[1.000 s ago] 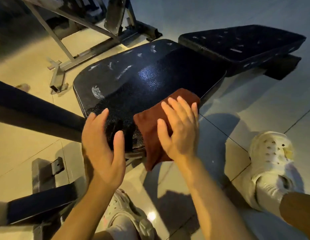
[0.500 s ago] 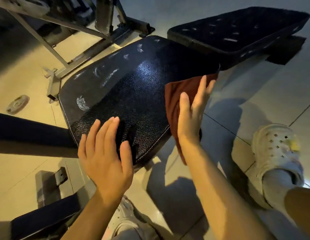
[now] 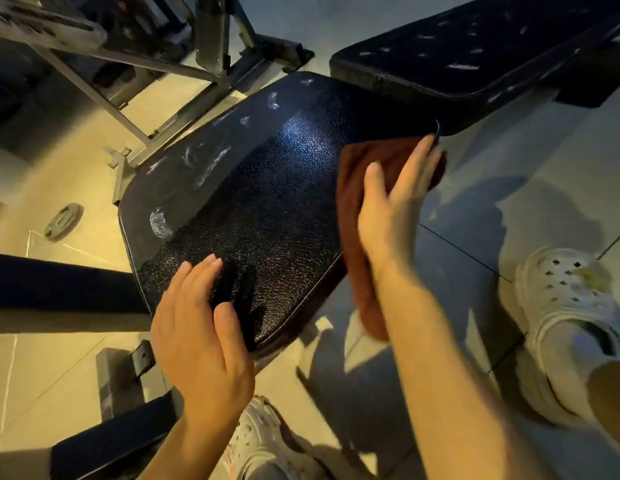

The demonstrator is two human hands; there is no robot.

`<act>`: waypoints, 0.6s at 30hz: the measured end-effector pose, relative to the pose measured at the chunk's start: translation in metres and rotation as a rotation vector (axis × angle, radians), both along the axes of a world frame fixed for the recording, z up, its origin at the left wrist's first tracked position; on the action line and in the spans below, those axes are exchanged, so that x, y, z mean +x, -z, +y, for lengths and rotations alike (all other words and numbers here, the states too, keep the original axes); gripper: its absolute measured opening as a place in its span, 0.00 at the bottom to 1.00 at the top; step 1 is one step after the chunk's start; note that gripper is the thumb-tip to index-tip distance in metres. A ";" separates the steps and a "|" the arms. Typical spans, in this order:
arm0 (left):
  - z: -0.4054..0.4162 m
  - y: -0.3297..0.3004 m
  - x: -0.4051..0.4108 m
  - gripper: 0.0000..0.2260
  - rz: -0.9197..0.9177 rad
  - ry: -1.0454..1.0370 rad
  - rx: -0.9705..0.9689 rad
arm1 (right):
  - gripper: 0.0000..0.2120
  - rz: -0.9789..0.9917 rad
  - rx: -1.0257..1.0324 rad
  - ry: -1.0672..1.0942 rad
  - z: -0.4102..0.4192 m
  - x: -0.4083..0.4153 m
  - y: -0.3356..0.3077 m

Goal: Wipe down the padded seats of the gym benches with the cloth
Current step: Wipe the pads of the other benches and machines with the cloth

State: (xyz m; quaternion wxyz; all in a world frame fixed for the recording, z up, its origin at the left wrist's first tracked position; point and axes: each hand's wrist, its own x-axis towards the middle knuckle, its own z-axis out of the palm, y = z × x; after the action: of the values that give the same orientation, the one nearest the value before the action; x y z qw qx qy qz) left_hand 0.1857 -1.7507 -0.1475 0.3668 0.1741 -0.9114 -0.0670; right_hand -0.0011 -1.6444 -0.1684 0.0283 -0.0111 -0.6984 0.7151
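Cloth (image 3: 353,188): dark red, now lying over the right edge of the seat pad (image 3: 253,209) near its far right corner, the lower part hanging down past that edge toward the floor; half a second ago placed lower along the same edge, a second ago flat on the near right part of the pad top. Pressed there by the right hand (image 3: 388,209), fingers straight and together, palm flat on the fabric, no curl round it. Meaning for the task: stroke carried from the near end up the right side, so top surface on that side judged covered, side face being wiped at this moment. Left hand (image 3: 201,327): fingers straight and relaxed, holding nothing, placed at the near edge of the pad; contact with the surface not confirmable. Pale smears visible along the left edge and far left corner of the pad, judged not yet wiped. Second pad (image 3: 475,57) beyond the far right corner, also marked with pale streaks, judged untouched. White shoe (image 3: 571,306) on the floor to the right.
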 end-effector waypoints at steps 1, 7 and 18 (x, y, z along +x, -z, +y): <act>0.001 0.000 -0.001 0.20 0.007 -0.006 0.001 | 0.32 -0.016 0.109 -0.014 0.006 -0.022 -0.003; 0.003 -0.006 -0.001 0.19 -0.011 -0.005 0.068 | 0.33 0.089 0.830 -0.202 0.002 0.016 -0.023; 0.017 -0.030 -0.001 0.20 0.044 -0.139 0.376 | 0.33 0.511 1.151 -0.859 -0.018 0.060 -0.051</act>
State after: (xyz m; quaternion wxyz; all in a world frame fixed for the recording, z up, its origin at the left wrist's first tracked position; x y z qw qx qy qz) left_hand 0.1848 -1.7334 -0.1178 0.3513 0.3004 -0.8604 -0.2144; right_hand 0.0589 -1.6623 -0.1176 -0.0903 0.4438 -0.8758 0.1670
